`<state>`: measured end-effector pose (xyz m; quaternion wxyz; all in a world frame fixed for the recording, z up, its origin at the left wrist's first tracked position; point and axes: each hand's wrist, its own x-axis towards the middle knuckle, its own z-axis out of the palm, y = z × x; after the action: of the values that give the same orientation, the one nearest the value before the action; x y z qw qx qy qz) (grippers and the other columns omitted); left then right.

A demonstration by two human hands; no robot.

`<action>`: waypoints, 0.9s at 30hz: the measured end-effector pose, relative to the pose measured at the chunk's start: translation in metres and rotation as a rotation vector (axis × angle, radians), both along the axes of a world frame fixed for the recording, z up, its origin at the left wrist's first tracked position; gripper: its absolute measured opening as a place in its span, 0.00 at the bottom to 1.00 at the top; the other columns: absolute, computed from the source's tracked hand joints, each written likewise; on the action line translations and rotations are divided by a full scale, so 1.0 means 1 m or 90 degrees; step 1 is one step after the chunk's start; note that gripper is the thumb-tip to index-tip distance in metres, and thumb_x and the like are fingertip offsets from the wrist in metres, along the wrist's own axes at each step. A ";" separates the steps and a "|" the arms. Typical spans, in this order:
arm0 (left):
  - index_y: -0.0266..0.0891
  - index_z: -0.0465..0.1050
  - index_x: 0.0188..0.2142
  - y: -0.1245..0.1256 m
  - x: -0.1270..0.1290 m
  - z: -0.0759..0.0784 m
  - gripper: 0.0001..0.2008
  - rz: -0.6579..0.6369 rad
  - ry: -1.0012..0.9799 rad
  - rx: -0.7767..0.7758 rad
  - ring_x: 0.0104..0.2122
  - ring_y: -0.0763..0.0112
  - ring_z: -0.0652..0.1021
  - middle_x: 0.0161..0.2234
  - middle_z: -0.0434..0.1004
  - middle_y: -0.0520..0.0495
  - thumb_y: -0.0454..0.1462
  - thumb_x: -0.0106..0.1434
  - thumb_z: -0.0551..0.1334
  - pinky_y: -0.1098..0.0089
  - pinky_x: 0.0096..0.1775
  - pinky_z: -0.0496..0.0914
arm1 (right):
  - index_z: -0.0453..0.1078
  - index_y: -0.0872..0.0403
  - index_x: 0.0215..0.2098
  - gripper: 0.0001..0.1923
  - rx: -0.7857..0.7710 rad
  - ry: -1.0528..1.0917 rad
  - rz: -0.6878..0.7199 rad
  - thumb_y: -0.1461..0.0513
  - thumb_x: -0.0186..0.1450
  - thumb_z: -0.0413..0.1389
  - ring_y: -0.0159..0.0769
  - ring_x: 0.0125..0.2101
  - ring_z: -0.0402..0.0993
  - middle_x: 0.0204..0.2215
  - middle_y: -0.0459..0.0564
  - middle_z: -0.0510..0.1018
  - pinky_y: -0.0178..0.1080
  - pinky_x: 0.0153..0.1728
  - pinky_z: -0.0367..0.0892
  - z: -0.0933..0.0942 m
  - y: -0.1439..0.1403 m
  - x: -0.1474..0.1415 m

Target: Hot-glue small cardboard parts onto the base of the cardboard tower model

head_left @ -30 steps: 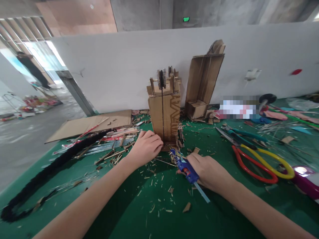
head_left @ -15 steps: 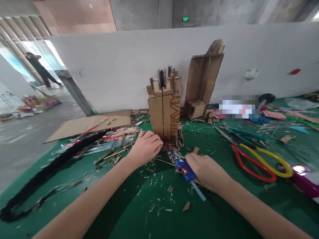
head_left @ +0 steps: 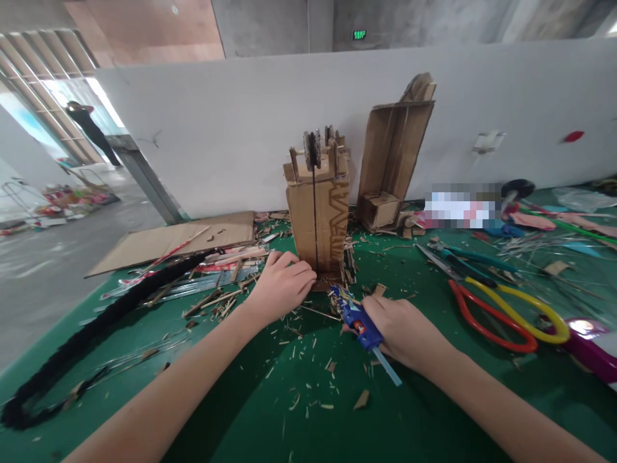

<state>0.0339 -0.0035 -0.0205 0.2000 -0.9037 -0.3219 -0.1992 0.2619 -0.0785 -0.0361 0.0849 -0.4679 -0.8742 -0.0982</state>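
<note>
A tall cardboard tower (head_left: 319,218) with small wheels on sticks at its top stands upright on the green table (head_left: 270,418). My left hand (head_left: 282,284) rests with curled fingers against the tower's lower left corner. My right hand (head_left: 402,328) grips a blue glue gun (head_left: 357,318), whose nozzle points at the tower's base; a pale glue stick juts out of its rear.
A second open cardboard box (head_left: 393,164) leans on the white wall behind. Red-and-yellow scissors (head_left: 501,315) and teal pliers (head_left: 463,257) lie to the right. A black braided cord (head_left: 87,334), sticks and flat cardboard (head_left: 178,241) lie left. Wood scraps litter the table.
The glue gun and my right hand have shifted only slightly near the tower's base. My left hand stays in place. A person in the far doorway has moved.
</note>
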 end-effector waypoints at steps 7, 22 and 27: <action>0.40 0.71 0.34 0.001 0.001 -0.002 0.11 0.010 -0.021 0.012 0.37 0.65 0.67 0.36 0.75 0.49 0.37 0.66 0.51 0.62 0.40 0.57 | 0.62 0.58 0.31 0.04 0.001 0.000 0.007 0.66 0.55 0.52 0.37 0.23 0.68 0.26 0.53 0.72 0.36 0.20 0.48 0.000 -0.001 0.001; 0.40 0.72 0.36 -0.004 0.005 -0.008 0.10 0.042 -0.034 0.038 0.42 0.61 0.66 0.41 0.72 0.45 0.37 0.65 0.52 0.59 0.43 0.60 | 0.62 0.57 0.29 0.04 0.008 0.025 0.015 0.63 0.58 0.50 0.37 0.22 0.67 0.24 0.52 0.71 0.36 0.20 0.46 0.003 0.000 -0.003; 0.40 0.70 0.37 -0.004 0.003 -0.010 0.09 0.043 -0.007 0.042 0.43 0.60 0.65 0.41 0.71 0.47 0.36 0.65 0.51 0.60 0.42 0.61 | 0.61 0.57 0.29 0.02 0.035 0.028 0.011 0.65 0.57 0.51 0.36 0.21 0.66 0.24 0.51 0.71 0.36 0.20 0.45 0.002 0.000 -0.005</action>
<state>0.0368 -0.0073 -0.0302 0.2346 -0.8842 -0.3463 -0.2080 0.2564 -0.0780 -0.0337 0.1180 -0.4602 -0.8729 -0.1109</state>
